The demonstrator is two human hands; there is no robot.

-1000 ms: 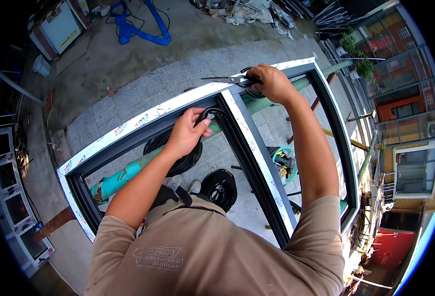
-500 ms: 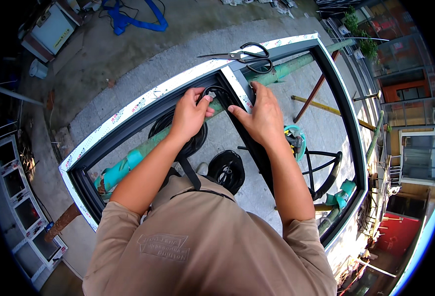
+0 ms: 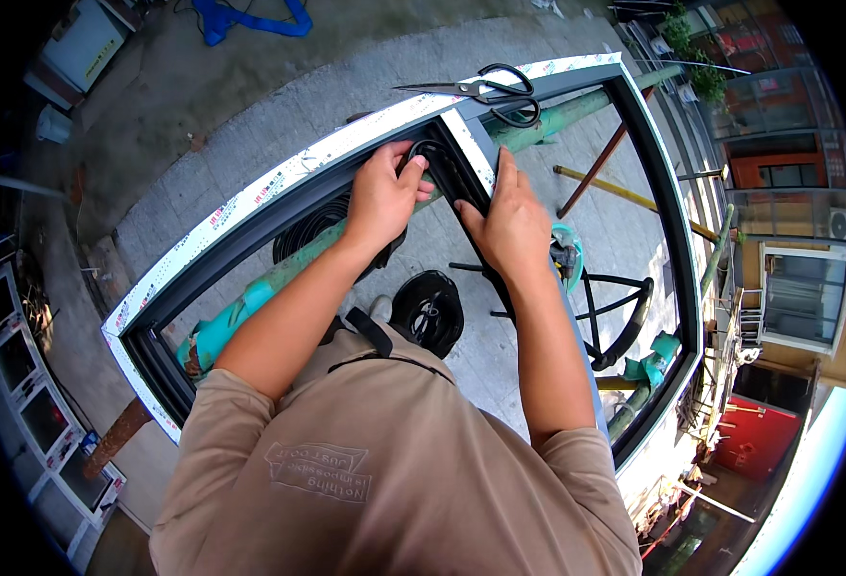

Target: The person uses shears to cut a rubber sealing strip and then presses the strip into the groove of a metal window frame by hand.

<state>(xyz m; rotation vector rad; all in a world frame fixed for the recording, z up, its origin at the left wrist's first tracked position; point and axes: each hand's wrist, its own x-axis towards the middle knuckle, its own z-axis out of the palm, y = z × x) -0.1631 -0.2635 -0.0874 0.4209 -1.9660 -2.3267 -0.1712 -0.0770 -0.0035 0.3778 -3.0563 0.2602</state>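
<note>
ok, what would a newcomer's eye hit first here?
A big dark-grey rectangular frame faced in white film, mid-picture. Next, black-handled metal scissors on its far side, blades leftward. Then, near the white-and-grey divider bar, the left hand pinching a black flexible strip and the right hand laid on the bar.

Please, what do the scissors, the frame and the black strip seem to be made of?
Scissors: likely metal, slightly shiny grey blades. Frame: perhaps coated metal, smooth dark grey, partly under white film. Strip: possibly rubber, slightly shiny black, bending in a loop.
</note>
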